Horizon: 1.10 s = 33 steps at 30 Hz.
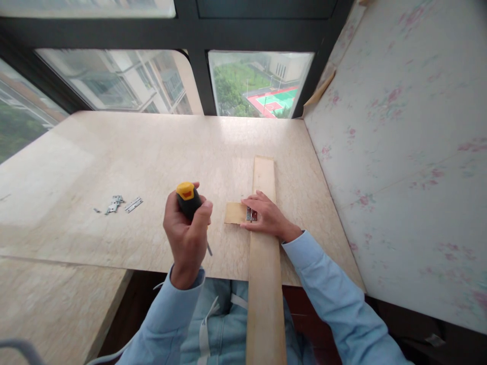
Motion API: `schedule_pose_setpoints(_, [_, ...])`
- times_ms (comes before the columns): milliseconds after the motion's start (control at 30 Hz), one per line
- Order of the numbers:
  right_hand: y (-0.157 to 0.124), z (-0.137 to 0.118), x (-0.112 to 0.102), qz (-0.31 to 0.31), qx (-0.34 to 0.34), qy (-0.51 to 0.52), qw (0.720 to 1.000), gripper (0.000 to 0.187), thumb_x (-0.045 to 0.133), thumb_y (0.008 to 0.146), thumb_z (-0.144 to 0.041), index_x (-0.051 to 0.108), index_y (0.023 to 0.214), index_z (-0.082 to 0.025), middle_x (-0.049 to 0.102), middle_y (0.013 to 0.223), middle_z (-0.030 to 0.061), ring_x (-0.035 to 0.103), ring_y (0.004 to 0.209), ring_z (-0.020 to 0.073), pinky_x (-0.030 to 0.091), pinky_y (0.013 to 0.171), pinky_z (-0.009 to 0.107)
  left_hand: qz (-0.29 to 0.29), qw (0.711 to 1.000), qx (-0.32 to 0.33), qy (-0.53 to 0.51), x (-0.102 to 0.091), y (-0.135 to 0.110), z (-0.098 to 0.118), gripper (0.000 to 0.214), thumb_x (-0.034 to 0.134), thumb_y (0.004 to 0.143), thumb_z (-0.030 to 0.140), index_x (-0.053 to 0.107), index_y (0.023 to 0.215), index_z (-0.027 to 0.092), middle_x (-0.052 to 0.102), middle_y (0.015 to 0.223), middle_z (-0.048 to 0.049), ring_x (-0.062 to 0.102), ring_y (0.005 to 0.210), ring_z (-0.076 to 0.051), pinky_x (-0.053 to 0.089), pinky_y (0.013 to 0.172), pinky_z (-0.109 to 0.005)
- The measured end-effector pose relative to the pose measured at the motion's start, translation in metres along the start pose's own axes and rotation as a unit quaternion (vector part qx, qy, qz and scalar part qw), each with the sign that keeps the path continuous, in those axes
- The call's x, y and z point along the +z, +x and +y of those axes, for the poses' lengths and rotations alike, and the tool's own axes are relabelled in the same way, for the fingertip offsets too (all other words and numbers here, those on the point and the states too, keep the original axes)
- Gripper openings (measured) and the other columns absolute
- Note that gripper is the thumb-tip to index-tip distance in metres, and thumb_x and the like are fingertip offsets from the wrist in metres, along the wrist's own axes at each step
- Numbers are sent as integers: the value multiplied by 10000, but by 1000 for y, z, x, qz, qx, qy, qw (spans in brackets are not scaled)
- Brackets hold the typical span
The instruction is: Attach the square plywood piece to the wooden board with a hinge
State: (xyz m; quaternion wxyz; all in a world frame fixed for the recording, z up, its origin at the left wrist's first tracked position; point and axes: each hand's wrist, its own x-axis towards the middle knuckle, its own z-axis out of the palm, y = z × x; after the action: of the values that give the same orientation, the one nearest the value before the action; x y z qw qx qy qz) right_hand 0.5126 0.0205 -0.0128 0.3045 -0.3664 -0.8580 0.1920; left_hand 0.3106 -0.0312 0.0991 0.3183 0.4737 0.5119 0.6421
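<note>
A screwdriver [188,200] with a black and yellow handle is wrapped in the fingers of my left hand [185,233], raised over the table. Its metal shaft points down and shows only partly below the hand. My right hand [268,215] rests across a long wooden board [264,284], its thumb and fingers curled around a small metal hinge [251,214]. The hinge lies where a short flat wood piece [235,213] meets the left side of the board. Part of the hinge is hidden under the fingers.
Several metal hinges [114,204] lie in a small pile on the stone-look tabletop [160,147], with another hinge [133,205] beside them and tiny screws [97,210] to the left. The board overhangs the near edge above my lap. A papered wall [403,167] bounds the right; dark-framed windows stand behind.
</note>
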Motion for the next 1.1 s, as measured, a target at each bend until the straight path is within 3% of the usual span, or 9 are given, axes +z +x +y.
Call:
schedule_pose_setpoints(100, [-1,3,2,1,-2,0,1000,606,792,767,-448,615,1269,-158,676,1222,158,609,1174,298,287,1159,563,4,995,-97,16,-13,0,-10,301,690,786,253,588,1060,183,519,699,43,413,443,-48,329,379,-167])
schedule_pose_setpoints(200, [-2,5,3,2,-4,-1,1000,629,781,781,-483,607,1285,-150,668,1246,160,604,1189,295,290,1166,553,-22,987,-150,62,-22,-2,-21,339,709,770,309,601,1062,174,535,713,32,415,441,-53,332,376,-176])
schedule_pose_setpoints(567, [0,2,0,-27,18,6,999,653,805,759,-466,620,1305,-159,658,1279,167,586,1232,310,261,1175,594,-118,955,-167,213,-36,-8,-52,293,659,791,401,633,956,160,662,869,-45,534,594,-130,431,493,-237])
schedule_pose_setpoints(733, [-1,3,1,-24,17,2,1000,661,810,755,-459,616,1311,-159,653,1288,171,590,1232,314,258,1175,604,-108,946,-116,282,-43,-11,-59,262,624,811,378,603,973,172,659,894,-63,637,813,-220,538,725,-349])
schedule_pose_setpoints(867, [-4,6,2,-8,6,11,1000,692,787,779,-495,579,1344,-153,646,1310,168,595,1236,310,259,1180,606,-102,930,-38,351,-50,-11,-72,338,570,818,248,560,1145,163,656,1077,-130,633,1042,-299,501,942,-486])
schedule_pose_setpoints(967, [-6,8,3,2,-4,20,1000,723,768,797,-509,527,1395,-182,639,1329,159,589,1251,311,253,1182,621,-128,914,-3,386,-54,-9,-81,442,514,817,156,503,1258,125,609,1174,-187,591,1139,-331,488,978,-518])
schedule_pose_setpoints(1100, [-8,6,3,30,-1,32,999,751,757,816,-479,456,1452,-215,618,1337,158,574,1267,307,301,1180,587,-148,899,9,411,-60,-5,-88,476,479,848,124,466,1324,99,567,1140,-198,616,1065,-326,525,915,-490])
